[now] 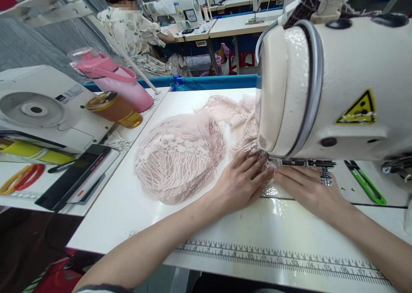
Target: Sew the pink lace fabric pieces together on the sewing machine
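Note:
Pale pink lace fabric (175, 157) lies in loose folds on the white sewing table, running to the right under the head of the sewing machine (289, 86). My left hand (241, 182) is pressed down on its gathered edge, fingers bent and close together beside the needle area. From the other side, my right hand (305, 189) reaches in with its fingers held together, their tips at the fabric's edge near my left thumb. The machine head and presser parts (309, 163) partly cover the right fingers. The needle itself is hidden from view.
Green-handled thread snips (365, 183) lie right of my right hand. A printed ruler (273, 258) runs along the front edge. To the left are an amber cup (114, 109), a pink bottle (111, 78) and another machine (48, 108). A person (131, 31) sits behind.

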Action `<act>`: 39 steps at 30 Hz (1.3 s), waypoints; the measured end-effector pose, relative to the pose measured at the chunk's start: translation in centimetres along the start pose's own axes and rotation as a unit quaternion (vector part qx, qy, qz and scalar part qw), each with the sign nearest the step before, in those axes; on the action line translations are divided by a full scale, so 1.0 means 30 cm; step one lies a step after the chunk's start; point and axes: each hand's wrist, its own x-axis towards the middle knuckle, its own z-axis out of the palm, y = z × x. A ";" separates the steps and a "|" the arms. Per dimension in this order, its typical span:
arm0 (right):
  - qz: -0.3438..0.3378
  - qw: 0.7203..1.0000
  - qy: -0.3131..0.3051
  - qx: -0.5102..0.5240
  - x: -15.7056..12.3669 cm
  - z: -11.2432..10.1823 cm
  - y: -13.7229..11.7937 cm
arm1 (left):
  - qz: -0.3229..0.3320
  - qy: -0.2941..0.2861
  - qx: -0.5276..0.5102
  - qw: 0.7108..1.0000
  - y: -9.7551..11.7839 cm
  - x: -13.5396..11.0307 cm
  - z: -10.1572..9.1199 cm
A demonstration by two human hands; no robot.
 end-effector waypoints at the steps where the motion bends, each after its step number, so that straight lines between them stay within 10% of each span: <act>1: 0.006 1.000 0.003 0.006 -0.001 0.004 0.002 | 0.000 -0.002 0.000 1.000 0.000 0.000 -0.001; 21: 0.073 0.988 -0.039 0.127 -0.014 0.025 -0.023 | 0.053 0.034 -0.044 0.997 -0.046 -0.026 0.001; 39: 0.059 0.997 -0.030 0.033 0.003 0.030 -0.034 | 0.029 0.023 -0.031 0.999 -0.053 -0.014 -0.006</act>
